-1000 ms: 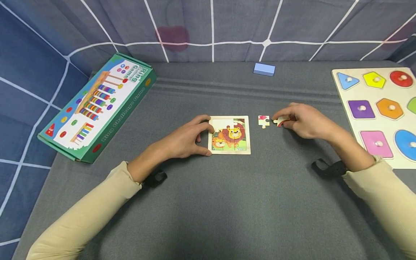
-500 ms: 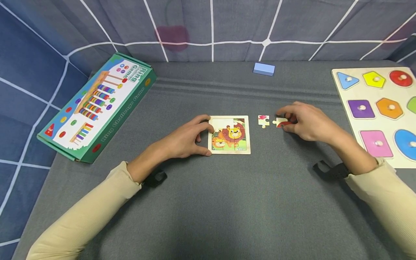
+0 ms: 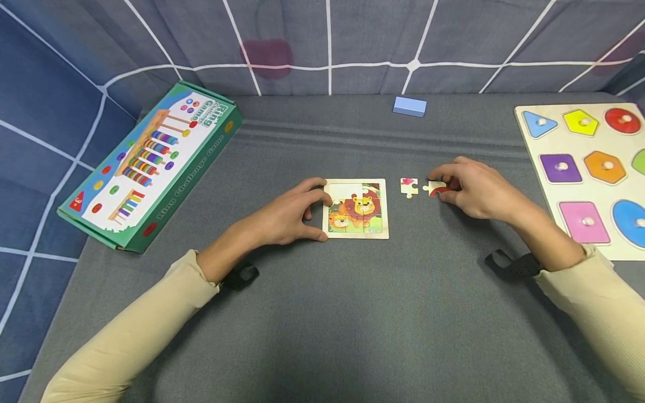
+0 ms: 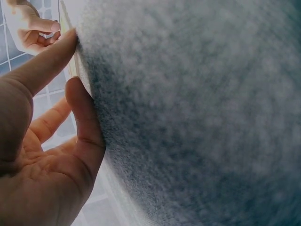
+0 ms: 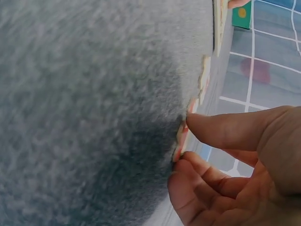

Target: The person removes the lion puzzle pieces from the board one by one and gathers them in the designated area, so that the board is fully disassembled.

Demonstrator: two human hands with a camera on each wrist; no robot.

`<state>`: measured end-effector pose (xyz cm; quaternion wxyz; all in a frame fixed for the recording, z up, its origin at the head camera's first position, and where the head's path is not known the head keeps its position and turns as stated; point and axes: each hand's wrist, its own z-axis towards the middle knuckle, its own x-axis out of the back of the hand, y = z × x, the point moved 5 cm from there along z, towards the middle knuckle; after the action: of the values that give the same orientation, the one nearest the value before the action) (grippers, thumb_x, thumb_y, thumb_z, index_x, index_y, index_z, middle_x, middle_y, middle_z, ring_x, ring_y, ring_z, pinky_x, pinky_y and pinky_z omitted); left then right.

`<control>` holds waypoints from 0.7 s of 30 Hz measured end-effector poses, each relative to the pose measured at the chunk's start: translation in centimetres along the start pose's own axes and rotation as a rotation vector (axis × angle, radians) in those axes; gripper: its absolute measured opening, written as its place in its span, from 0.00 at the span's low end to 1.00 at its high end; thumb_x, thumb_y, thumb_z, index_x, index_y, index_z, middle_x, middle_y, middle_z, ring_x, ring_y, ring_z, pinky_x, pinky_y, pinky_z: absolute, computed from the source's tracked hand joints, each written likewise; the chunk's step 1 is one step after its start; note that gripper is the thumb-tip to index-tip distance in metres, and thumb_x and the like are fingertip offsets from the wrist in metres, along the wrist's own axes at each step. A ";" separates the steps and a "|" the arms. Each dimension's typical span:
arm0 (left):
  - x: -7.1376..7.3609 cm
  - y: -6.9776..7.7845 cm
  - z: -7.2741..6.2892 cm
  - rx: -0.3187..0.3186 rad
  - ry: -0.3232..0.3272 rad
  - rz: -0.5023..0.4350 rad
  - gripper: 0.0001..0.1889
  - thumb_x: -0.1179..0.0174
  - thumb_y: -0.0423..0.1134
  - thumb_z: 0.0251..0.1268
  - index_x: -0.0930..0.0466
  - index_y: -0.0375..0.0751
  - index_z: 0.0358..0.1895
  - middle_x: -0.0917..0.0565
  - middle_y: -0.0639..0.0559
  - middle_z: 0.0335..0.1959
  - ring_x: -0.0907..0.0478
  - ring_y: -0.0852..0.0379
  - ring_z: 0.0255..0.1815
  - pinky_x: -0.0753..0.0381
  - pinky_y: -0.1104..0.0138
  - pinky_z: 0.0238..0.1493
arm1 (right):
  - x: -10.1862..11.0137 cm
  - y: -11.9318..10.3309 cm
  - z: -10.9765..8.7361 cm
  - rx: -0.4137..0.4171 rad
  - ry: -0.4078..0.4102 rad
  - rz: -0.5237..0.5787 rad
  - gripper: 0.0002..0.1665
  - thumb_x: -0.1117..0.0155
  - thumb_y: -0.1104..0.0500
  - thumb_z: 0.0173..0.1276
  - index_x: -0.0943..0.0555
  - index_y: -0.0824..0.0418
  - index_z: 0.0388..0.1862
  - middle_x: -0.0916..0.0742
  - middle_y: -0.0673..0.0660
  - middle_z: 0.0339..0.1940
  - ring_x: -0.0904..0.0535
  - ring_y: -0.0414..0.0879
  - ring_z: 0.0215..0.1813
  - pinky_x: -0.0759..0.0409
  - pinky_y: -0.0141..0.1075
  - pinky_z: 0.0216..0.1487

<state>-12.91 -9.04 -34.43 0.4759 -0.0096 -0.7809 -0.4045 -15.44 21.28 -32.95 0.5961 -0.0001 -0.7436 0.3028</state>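
A small wooden jigsaw puzzle (image 3: 355, 236) with a lion picture lies in the middle of the table; its upper left part shows bare wood. My left hand (image 3: 287, 217) holds the frame by its left side, thumb at the lower corner and index finger on the upper left. To the right, my right hand (image 3: 476, 187) pinches a red and cream puzzle piece (image 3: 436, 188), partly covered by the fingers. In the right wrist view that puzzle piece (image 5: 180, 139) lies on the cloth between thumb and fingers. A second puzzle piece (image 3: 409, 187), with a pink patch, lies just left of it.
At the left rests a green ring game box (image 3: 151, 168). A blue block (image 3: 410, 107) lies toward the back. A wooden shape board (image 3: 584, 193) with knobbed pieces lies at the right. A checked blue curtain (image 3: 368, 45) hangs behind the grey tablecloth (image 3: 322, 324).
The right hand has shifted slightly right, and the puzzle piece in its fingers has turned from slanted to nearly square with the other piece. The left hand and puzzle have stayed put.
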 end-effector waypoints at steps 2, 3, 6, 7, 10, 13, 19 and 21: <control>0.0 0.0 0.0 0.002 -0.002 -0.005 0.29 0.25 0.42 0.55 0.25 0.42 0.59 0.43 0.43 0.75 0.29 0.56 0.38 0.28 0.62 0.43 | 0.0 -0.2 -0.1 -0.009 -0.002 -0.008 0.20 0.31 0.69 0.62 0.18 0.65 0.54 0.20 0.59 0.37 0.24 0.52 0.40 0.31 0.49 0.39; 0.0 -0.1 0.0 0.003 -0.002 -0.007 0.29 0.25 0.42 0.55 0.25 0.42 0.59 0.43 0.43 0.75 0.29 0.56 0.38 0.28 0.62 0.43 | 0.0 -0.3 -0.1 -0.014 0.000 -0.006 0.20 0.31 0.68 0.62 0.18 0.64 0.54 0.20 0.59 0.38 0.24 0.52 0.40 0.31 0.49 0.39; 0.0 -0.1 -0.1 0.004 -0.004 -0.014 0.29 0.25 0.43 0.55 0.25 0.42 0.59 0.43 0.43 0.76 0.29 0.56 0.38 0.28 0.62 0.43 | 0.1 -0.9 -0.2 -0.014 0.026 0.011 0.18 0.32 0.67 0.64 0.17 0.64 0.54 0.19 0.59 0.39 0.24 0.52 0.40 0.32 0.49 0.39; 0.1 -0.1 -0.1 0.004 -0.003 -0.016 0.29 0.25 0.43 0.55 0.25 0.42 0.59 0.43 0.43 0.76 0.29 0.56 0.37 0.28 0.62 0.43 | 0.0 -1.2 -0.3 -0.010 0.036 0.019 0.18 0.32 0.67 0.64 0.17 0.64 0.54 0.19 0.59 0.39 0.24 0.51 0.40 0.32 0.49 0.39; 0.1 0.0 -0.1 0.004 -0.004 -0.020 0.29 0.25 0.42 0.55 0.25 0.42 0.59 0.43 0.43 0.76 0.29 0.56 0.37 0.28 0.62 0.43 | -0.1 -2.5 -0.3 0.020 0.066 0.042 0.18 0.31 0.66 0.64 0.17 0.64 0.53 0.19 0.59 0.39 0.24 0.50 0.39 0.31 0.48 0.39; 0.1 0.0 -0.1 0.005 -0.007 -0.023 0.29 0.25 0.42 0.55 0.25 0.43 0.59 0.43 0.43 0.76 0.29 0.56 0.37 0.28 0.62 0.43 | -0.5 -3.9 -0.1 0.055 0.072 0.066 0.18 0.31 0.66 0.64 0.17 0.64 0.54 0.19 0.57 0.38 0.25 0.48 0.37 0.32 0.46 0.37; 0.1 0.0 0.1 0.008 -0.011 -0.019 0.29 0.24 0.42 0.54 0.26 0.43 0.59 0.43 0.44 0.76 0.29 0.57 0.37 0.28 0.62 0.43 | -2.0 -6.7 1.0 0.099 0.032 0.214 0.17 0.31 0.65 0.65 0.16 0.63 0.53 0.19 0.57 0.39 0.27 0.47 0.37 0.31 0.43 0.36; 0.1 0.0 0.1 0.010 -0.013 -0.019 0.29 0.24 0.42 0.54 0.26 0.43 0.59 0.43 0.44 0.76 0.29 0.57 0.37 0.28 0.62 0.43 | -2.7 -7.4 1.5 0.102 -0.006 0.248 0.17 0.31 0.65 0.65 0.16 0.62 0.53 0.20 0.57 0.39 0.27 0.47 0.37 0.31 0.42 0.36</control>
<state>-13.00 -9.04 -34.39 0.4671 -0.0023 -0.7860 -0.4050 -13.30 13.58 -32.20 0.5509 -0.0609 -0.7234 0.4117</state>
